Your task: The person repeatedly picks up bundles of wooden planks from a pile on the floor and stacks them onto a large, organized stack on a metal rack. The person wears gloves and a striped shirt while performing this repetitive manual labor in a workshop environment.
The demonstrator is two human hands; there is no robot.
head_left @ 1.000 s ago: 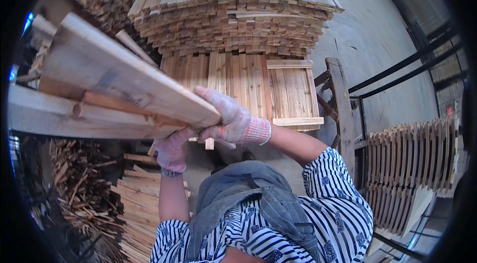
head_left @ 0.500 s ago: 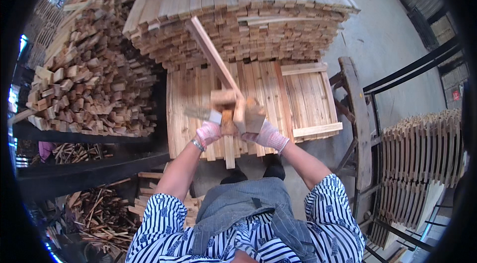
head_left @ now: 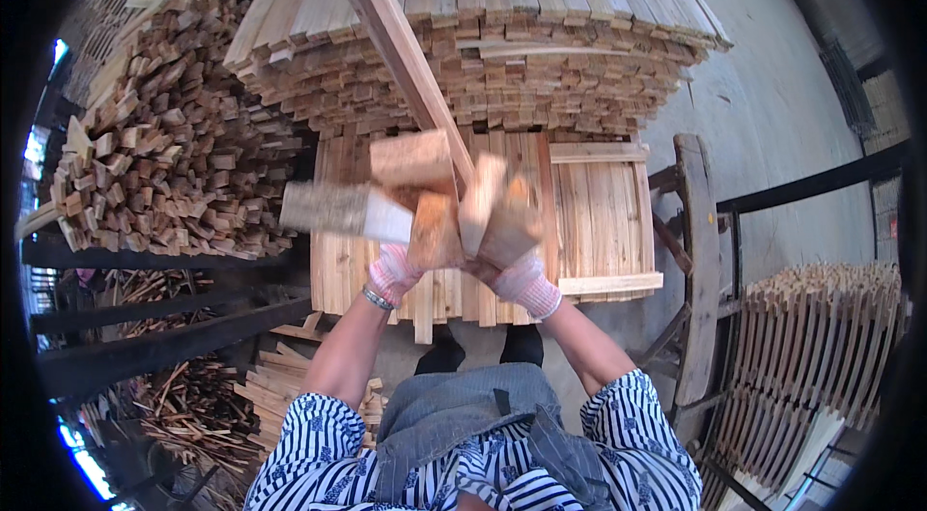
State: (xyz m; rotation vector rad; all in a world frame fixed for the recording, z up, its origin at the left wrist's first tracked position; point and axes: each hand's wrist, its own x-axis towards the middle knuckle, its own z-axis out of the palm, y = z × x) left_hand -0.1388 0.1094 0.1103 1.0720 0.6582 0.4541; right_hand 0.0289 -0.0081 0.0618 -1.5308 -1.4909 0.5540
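Wood pieces — loose bundle, twelve o'clock from apron, clasped between gloved left hand and right hand. Likely stiff, fairly heavy, apt to slide apart — best squeezed from eight and four o'clock.

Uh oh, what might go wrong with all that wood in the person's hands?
The bundle of wood between the left hand and right hand pokes out in different directions, so a piece might slip out and fall. Its long strip points toward the stacked boards, so it might bump them; the gap is hard to tell.
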